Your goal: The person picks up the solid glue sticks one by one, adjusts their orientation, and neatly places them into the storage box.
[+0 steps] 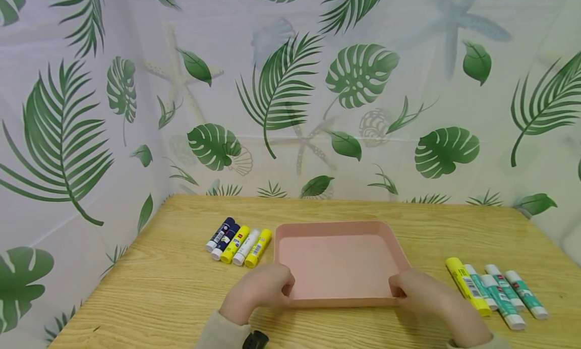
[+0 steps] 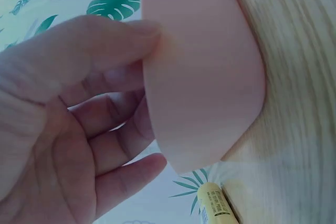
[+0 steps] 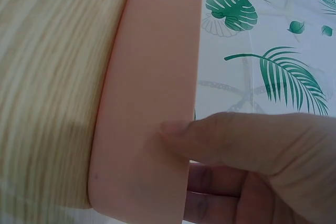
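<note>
"How far along are we?"

"Early on, we judge. The pink tray (image 1: 338, 268) sits on the wooden desk (image 1: 159, 278) straight ahead of us, and we see no glue stick inside it. A left group of glue sticks (image 1: 235, 244), two dark blue, two yellow and one white, lies just beside the tray's left wall. A right group of glue sticks (image 1: 501, 301), one yellow and four green and white, lies beyond our right forearm. Both groups look untouched. What is left, as far as we can tell: we have yet to let go of the tray."

"And how are our hands posed?"

"Both reach forward from pale sleeves (image 1: 222, 333). Our left hand (image 1: 265, 287) grips the tray's near left corner; our right hand (image 1: 415, 287) grips the near right corner. In the wrist views each grip pinches the wall, the thumb pressed flat outside and the fingers behind it, on the inner side. The tray's lower edge seems to touch the desk, so we take it to be resting there, level."
</note>
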The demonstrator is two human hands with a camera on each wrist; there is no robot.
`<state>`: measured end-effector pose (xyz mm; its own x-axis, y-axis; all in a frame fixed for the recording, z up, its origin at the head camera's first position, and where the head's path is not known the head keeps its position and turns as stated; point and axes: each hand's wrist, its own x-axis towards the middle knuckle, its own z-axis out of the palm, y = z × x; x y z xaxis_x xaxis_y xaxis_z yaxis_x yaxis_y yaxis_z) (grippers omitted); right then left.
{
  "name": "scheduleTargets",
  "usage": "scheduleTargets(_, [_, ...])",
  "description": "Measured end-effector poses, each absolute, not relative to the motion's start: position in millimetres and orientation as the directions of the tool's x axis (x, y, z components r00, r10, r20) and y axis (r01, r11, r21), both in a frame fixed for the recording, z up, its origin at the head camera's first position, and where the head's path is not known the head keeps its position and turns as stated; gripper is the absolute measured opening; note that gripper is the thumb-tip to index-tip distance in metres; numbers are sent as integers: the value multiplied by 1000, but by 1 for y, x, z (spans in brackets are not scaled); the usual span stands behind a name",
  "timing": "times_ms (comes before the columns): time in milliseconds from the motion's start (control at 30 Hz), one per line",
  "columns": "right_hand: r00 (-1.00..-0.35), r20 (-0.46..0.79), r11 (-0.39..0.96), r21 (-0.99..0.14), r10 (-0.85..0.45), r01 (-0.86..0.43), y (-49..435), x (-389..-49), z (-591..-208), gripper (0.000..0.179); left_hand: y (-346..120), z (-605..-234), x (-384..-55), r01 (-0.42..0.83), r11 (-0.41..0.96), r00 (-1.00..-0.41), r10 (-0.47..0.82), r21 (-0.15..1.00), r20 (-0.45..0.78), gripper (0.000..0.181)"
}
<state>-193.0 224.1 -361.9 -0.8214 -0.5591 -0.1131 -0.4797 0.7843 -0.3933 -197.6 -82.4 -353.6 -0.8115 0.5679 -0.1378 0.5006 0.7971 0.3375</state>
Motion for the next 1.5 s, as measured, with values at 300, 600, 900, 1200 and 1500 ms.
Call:
scheduleTargets(300, [-821,-123,782,-409,-557,-470,220,-189,-361,20,-86,-356,-200,481,797,-826,552,367,-116,21])
scheduleTargets(600, [-806,-114,762,-423,-581,-490,217,-187,-361,21,-90,-357,-202,479,788,-831,549,387,-89,22])
scheduleTargets(900, [-790,-90,739,-429,-607,-519,218,-188,-361,23,-90,-356,-201,476,795,-835,543,376,-91,23])
scheduleTargets(1200, [-795,-98,749,-421,-599,-512,218,-187,-360,23,-90,-355,-201,470,801,-838,537,371,-98,22])
scheduleTargets(1500, [-778,-70,729,-410,-625,-549,220,-192,-365,24,-91,-358,-204,485,791,-839,541,373,-58,8])
